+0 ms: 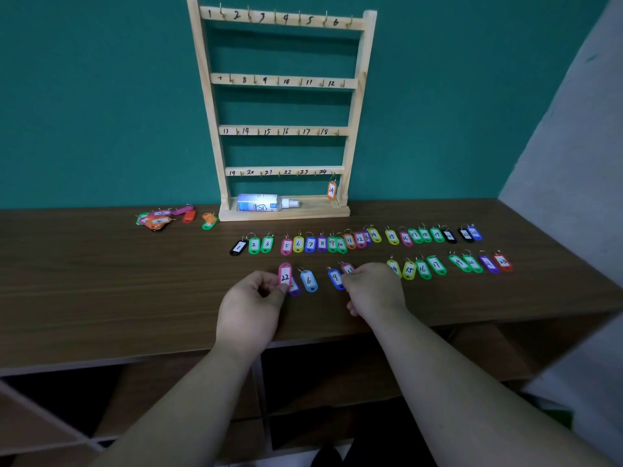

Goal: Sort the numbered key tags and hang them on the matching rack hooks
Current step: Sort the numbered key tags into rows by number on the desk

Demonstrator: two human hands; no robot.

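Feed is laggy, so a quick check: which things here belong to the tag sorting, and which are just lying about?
Job: wooden rack; pink tag 22, pinched by left hand; orange tag 24, hanging on the rack; tag rows and loose tag pile on table.
Lying about: spray bottle on the rack's base.

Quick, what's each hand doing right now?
Left hand: pinches the pink tag 22.
Right hand: curled beside blue tag 9; grip cannot be told.

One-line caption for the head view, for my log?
Left hand pinches pink tag 22, right hand over the lower tag row; only orange tag 24 hangs on the rack.
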